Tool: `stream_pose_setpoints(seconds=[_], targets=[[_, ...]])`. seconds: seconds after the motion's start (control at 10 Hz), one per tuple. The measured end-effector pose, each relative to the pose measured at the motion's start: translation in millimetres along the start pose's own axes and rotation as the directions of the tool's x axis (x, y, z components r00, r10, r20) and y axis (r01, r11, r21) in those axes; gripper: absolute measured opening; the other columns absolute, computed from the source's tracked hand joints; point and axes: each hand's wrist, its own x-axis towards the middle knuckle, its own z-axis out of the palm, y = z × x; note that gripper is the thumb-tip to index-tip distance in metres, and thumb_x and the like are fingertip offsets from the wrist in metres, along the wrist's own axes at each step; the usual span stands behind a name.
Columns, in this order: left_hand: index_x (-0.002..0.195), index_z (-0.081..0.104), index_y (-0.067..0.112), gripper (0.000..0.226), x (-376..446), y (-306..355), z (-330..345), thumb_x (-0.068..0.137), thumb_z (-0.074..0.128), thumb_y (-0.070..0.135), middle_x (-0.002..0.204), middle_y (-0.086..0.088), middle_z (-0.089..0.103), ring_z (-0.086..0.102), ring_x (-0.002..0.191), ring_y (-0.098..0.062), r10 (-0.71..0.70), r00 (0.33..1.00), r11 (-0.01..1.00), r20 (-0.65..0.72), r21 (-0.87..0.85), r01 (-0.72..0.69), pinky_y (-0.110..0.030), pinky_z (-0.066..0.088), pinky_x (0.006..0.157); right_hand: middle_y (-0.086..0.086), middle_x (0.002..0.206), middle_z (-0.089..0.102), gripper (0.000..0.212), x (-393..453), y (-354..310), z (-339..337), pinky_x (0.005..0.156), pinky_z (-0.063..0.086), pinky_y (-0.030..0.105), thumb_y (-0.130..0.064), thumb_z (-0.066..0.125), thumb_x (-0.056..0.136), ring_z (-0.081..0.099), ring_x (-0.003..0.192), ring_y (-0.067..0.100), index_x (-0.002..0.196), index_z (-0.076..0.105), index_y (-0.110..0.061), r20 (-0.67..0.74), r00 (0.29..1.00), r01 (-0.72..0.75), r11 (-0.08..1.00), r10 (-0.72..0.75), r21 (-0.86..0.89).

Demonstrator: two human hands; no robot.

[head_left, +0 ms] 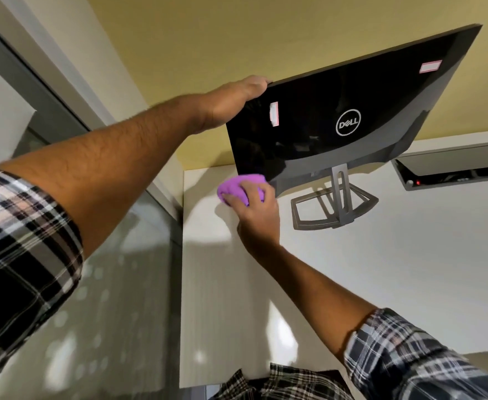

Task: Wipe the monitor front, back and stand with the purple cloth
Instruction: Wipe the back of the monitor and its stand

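Observation:
The black monitor (338, 111) shows its glossy back with a round logo and two pink-edged stickers. It stands on a grey open-frame stand (335, 209) on the white desk (381, 269). My left hand (237, 102) grips the monitor's top left corner, fingers hidden behind the edge. My right hand (254, 209) holds the bunched purple cloth (237, 187) against the monitor's lower left corner.
A recessed black cable box (453, 168) with a small red light is set into the desk at the right. A yellow wall rises behind the monitor. A glass partition (107, 284) with a grey frame runs along the desk's left edge.

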Motion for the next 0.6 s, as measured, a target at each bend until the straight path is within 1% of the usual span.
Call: stream_pose_setpoints(seconds=[0.1,0.2,0.3,0.4,0.5,0.6], targets=[[0.155,0.033,0.026,0.065,-1,4,2,0.095,0.028,0.051,0.161,0.007,0.032,0.029,0.147,-0.009,0.008,1.000,1.000,0.018,0.005,-0.009,-0.037,0.017,0.125,-0.007,0.156,0.037,0.074,17,13,0,0.116,0.023,0.031,-0.083,0.015,0.095,0.026,0.145,0.013,0.142,0.056,-0.043,-0.005,0.999,0.031,0.993,-0.032,-0.116],[0.156,0.033,0.025,0.054,1,-2,2,0.106,0.025,0.045,0.160,0.006,0.034,0.032,0.146,-0.010,0.025,0.999,1.000,0.020,0.004,-0.025,-0.038,0.019,0.125,0.001,0.150,0.046,0.045,7,43,19,0.116,0.033,0.039,-0.058,0.049,0.103,0.036,0.138,0.021,0.138,0.062,-0.034,0.132,0.991,0.058,0.986,-0.037,-0.155],[0.156,0.032,0.026,0.051,1,-3,1,0.109,0.024,0.043,0.161,0.005,0.033,0.030,0.147,-0.012,0.033,0.999,0.999,0.020,0.034,-0.033,-0.040,0.020,0.125,0.005,0.139,0.056,0.044,-13,59,19,0.099,0.053,0.040,-0.030,0.084,0.086,0.050,0.125,0.030,0.127,0.071,-0.024,0.259,0.958,0.002,0.902,0.122,-0.432],[0.156,0.032,0.028,0.051,1,-3,1,0.108,0.025,0.043,0.161,0.006,0.033,0.031,0.147,-0.012,0.030,1.000,0.998,0.009,0.052,-0.030,-0.041,0.021,0.124,0.007,0.129,0.062,0.037,-18,62,6,0.083,0.055,0.040,-0.010,0.078,0.081,0.053,0.116,0.036,0.117,0.076,-0.020,0.109,0.991,0.108,0.923,-0.072,-0.370],[0.155,0.033,0.027,0.049,0,-2,2,0.109,0.025,0.041,0.160,0.006,0.034,0.031,0.146,-0.011,0.030,1.000,0.999,-0.006,0.045,-0.030,-0.039,0.021,0.124,0.011,0.132,0.061,0.057,-4,49,-19,0.081,0.049,0.040,0.002,0.051,0.078,0.052,0.114,0.043,0.126,0.073,-0.021,-0.286,0.940,0.114,0.960,-0.187,-0.256],[0.155,0.033,0.023,0.047,-2,3,4,0.111,0.023,0.035,0.160,0.006,0.035,0.032,0.145,-0.009,0.031,0.999,0.998,-0.012,0.053,-0.030,-0.033,0.020,0.124,0.010,0.140,0.056,0.072,19,46,-33,0.078,0.054,0.042,0.008,0.044,0.076,0.048,0.119,0.043,0.135,0.068,-0.026,-0.361,0.917,0.074,0.961,-0.171,-0.267]])
